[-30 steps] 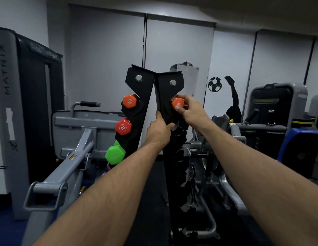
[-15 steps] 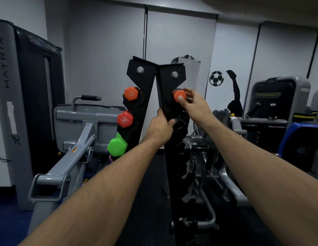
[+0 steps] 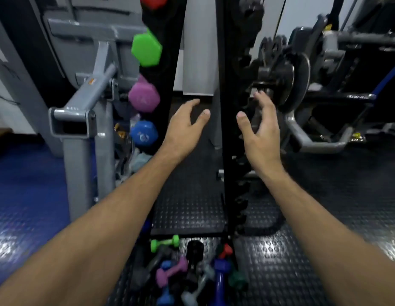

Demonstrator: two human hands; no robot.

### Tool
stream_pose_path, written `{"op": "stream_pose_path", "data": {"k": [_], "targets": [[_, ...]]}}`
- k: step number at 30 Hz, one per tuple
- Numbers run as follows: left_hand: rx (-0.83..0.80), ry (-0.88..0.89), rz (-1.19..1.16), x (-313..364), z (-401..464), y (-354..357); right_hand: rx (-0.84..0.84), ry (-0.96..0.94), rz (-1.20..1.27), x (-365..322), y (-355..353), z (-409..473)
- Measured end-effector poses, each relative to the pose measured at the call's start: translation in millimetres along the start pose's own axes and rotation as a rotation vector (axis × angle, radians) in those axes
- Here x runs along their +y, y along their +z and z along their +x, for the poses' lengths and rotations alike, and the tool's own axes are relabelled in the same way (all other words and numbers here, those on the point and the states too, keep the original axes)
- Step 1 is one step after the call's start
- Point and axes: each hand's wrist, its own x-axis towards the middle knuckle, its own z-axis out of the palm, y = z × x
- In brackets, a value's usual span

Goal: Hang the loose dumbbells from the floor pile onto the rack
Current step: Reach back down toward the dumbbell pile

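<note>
Both hands, left hand and right hand, hang open and empty above the tangled floor pile; a careless grab could roll dumbbells away from the rack.

Left hand and right hand hover empty before rack, above dumbbell pile

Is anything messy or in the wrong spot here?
Yes. A jumble of small dumbbells lies on the floor mat at the foot of the rack, lying across each other instead of hanging. Others hang neatly on the rack's left side, like the green one. Both hands are empty.
</note>
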Motion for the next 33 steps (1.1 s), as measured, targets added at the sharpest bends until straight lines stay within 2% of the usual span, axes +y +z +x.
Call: {"op": "stream_pose_path", "data": {"k": [4, 11, 16, 21, 24, 29, 33], "targets": [[-0.099, -0.216, -0.029, -76.6, -79.7, 18.6, -0.152, 0.252, 0.016, 51.2, 22.3, -99.5], [-0.229, -0.651, -0.020, -201.8, -209.0, 45.5, -0.566, 0.780, -0.026, 131.4, 60.4, -244.1], [-0.294, -0.909, 0.005, -272.1, -278.5, 68.8, -0.643, 1.039, -0.193, 204.3, 75.6, -313.7], [-0.435, -0.992, 0.073, -335.9, -316.2, 114.8, -0.689, 1.104, -0.414, 286.3, 83.7, -336.3], [-0.557, -0.934, 0.154, -369.1, -329.1, 151.0, -0.754, 1.075, -0.515, 323.9, 92.8, -341.6], [-0.876, -0.769, 0.481, -416.8, -342.9, 206.0, -0.831, 0.988, -0.556, 379.0, 117.2, -354.7], [-0.966, -0.770, 0.567, -441.0, -354.9, 230.2, -0.890, 0.988, -0.568, 414.2, 129.5, -362.2]]}}
